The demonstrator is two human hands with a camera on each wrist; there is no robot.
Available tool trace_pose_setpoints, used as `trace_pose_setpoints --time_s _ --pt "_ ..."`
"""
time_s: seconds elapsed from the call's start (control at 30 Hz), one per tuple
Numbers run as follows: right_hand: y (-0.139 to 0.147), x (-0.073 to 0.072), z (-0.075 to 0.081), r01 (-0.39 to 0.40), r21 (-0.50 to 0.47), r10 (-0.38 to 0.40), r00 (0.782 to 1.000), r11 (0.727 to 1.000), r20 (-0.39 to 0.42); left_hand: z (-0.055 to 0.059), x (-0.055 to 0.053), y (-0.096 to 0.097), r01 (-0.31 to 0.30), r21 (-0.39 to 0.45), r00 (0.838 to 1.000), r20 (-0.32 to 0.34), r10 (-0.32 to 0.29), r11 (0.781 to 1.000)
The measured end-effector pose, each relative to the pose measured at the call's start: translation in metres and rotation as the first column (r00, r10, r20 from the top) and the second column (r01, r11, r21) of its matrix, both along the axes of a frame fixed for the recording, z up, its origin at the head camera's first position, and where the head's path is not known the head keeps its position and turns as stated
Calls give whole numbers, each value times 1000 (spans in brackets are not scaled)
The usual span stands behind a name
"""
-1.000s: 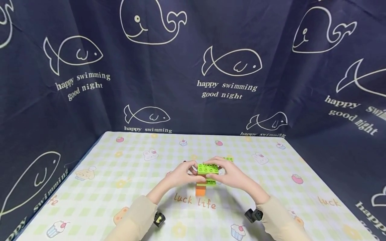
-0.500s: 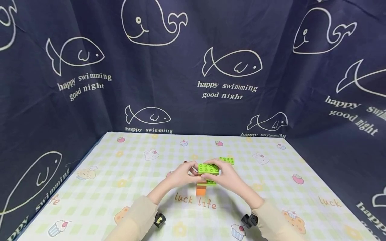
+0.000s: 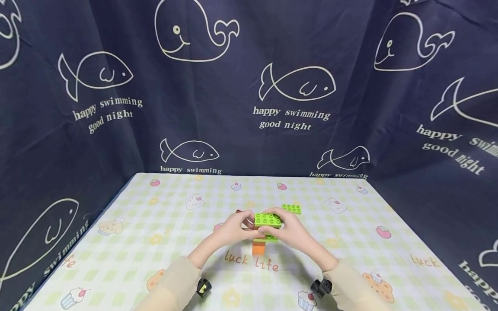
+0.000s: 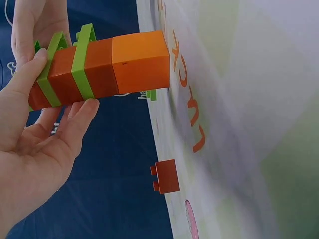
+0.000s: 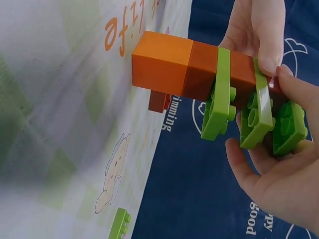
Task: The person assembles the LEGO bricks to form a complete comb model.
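A tower of toy building bricks [image 4: 99,69] stands on the cloth in the middle of the table. An orange brick [image 5: 162,62] forms its base, and above it reddish-brown bricks alternate with three green studded plates that jut out to the right. My left hand [image 3: 233,226] grips the upper part from the left, thumb in front and fingers behind. From the other side my right hand [image 3: 291,230] holds the topmost green plate [image 3: 267,219], its thumb across the front near the left thumb. The fingers behind the tower are partly hidden in the head view.
A loose green brick [image 3: 292,209] lies behind the right hand. Beyond the left hand sits a loose reddish-brown brick [image 4: 167,176], mostly hidden in the head view. The checked tablecloth [image 3: 132,242] ends at a dark blue curtain [image 3: 241,95].
My right hand has shifted slightly around the tower's top, uncovering more of the loose green brick behind it. The left hand and the tower stay nearly where they were.
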State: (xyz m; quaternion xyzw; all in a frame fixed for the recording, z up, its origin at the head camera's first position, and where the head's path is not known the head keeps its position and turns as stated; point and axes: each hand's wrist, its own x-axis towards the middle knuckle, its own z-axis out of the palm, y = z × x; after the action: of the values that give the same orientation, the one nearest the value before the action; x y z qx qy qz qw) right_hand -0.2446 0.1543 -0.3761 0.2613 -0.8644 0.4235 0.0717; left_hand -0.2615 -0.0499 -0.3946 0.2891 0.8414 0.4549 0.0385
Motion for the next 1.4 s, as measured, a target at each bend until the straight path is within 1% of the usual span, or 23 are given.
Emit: trace_pose_setpoints --time_s 0.17,0.3,0.47,0.7,0.77,0.9,0.93,1.0,1.03,1.17,1.27,1.4 --pt "-1 2 0 -16 -5 16 1000 1000 -2 1 2 -2 -4 1 1000 -13 4 1000" --pt "-1 3 2 -22 -19 21 1000 1000 -4 3 1 -5 8 17 1000 4 -8 1000" --pt "-1 2 3 -12 -14 12 1000 1000 6 4 -1 -8 36 62 999 25 -38 997" --pt "0 2 2 -21 -10 21 1000 1000 16 3 -1 -11 35 78 999 31 -38 996" --pt "0 1 2 -22 -9 22 1000 1000 16 11 4 -11 28 79 999 33 -31 997" --pt "0 1 2 -13 1 13 1000 1000 13 15 3 -16 27 66 999 18 -29 997" --pt "0 1 2 -9 3 9 1000 1000 11 16 2 -18 21 56 1000 14 -22 998" --pt "0 2 2 1 6 -1 1000 1000 11 10 -6 -22 17 46 1000 2 -17 999" --pt "0 2 3 8 10 -8 1000 1000 10 9 -7 -23 10 45 1000 -3 -9 999" --pt "0 2 3 19 20 -20 1000 1000 10 6 -14 -27 -39 44 999 -31 40 998" --pt "0 2 3 21 26 -21 1000 999 10 7 -17 -29 -75 40 996 -47 77 996" --pt "-1 1 3 20 25 -20 1000 999 10 8 -20 -30 -101 31 994 -46 103 994"
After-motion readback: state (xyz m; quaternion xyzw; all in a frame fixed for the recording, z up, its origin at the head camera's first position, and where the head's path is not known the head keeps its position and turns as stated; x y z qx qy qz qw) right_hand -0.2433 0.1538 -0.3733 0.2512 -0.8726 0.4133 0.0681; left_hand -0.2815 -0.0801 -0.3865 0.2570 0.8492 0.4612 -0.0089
